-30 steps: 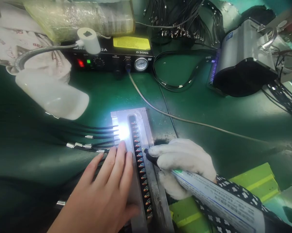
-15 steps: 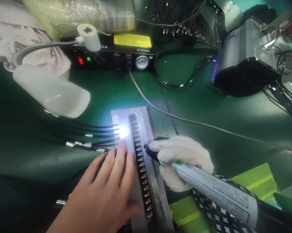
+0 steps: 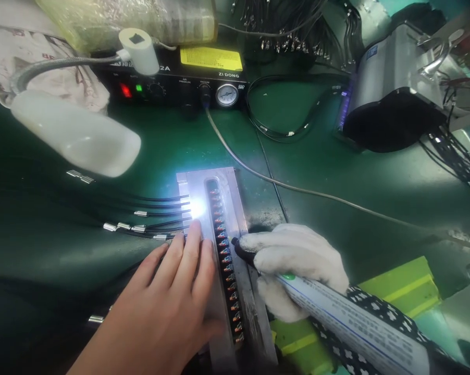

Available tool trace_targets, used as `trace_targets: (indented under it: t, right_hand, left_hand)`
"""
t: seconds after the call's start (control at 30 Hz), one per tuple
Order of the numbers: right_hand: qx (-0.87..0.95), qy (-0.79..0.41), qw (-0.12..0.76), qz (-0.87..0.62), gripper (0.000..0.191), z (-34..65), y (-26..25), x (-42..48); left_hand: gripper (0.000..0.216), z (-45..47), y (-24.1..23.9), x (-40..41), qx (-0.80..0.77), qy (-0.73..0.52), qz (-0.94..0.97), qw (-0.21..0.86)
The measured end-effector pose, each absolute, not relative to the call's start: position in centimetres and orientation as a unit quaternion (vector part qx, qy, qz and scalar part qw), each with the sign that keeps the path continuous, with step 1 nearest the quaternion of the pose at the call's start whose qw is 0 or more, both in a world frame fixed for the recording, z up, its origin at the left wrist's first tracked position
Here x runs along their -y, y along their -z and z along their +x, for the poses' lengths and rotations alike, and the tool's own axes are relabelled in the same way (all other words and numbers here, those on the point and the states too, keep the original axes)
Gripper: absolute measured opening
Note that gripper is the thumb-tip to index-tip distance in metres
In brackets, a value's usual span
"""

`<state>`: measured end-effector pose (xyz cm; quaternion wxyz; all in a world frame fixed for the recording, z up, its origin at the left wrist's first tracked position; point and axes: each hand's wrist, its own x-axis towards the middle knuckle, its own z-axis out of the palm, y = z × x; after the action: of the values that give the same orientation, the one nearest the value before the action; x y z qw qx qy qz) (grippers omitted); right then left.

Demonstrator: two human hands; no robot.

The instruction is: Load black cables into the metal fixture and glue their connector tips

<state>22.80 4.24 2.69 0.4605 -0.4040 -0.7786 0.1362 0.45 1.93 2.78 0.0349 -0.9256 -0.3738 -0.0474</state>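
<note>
My bare left hand (image 3: 172,297) lies flat, fingers stretched out, on the left side of a long metal fixture (image 3: 223,182) and over the black cables (image 3: 157,213) that run into it. A row of small connectors (image 3: 225,260) sits in the fixture's dark slot. My right hand (image 3: 293,260), in a white glove, is closed around a syringe-like dispenser (image 3: 348,323). The dispenser's black tip (image 3: 237,245) points at the connector row, about the middle of the slot.
A black controller box (image 3: 180,86) with lit red and green lamps and a gauge stands at the back, a hose (image 3: 297,190) leading from it. A white gooseneck lamp (image 3: 74,133) hangs left. A silver-black machine (image 3: 391,99) sits right. Yellow-green blocks (image 3: 407,286) lie near right.
The view has shifted slightly. The gloved hand with the dispenser has stayed near the middle of the connector row; my left hand stays flat on the fixture.
</note>
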Motion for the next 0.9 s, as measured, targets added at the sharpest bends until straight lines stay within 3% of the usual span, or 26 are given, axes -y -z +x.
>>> trace_targets:
  t: [0.9]
  right_hand:
    - [0.779,-0.147,0.452,-0.409,0.010,22.93,-2.83,-4.04]
  left_hand:
    - [0.076,-0.16,-2.64,-2.46,0.337,0.050,-0.939,0.048]
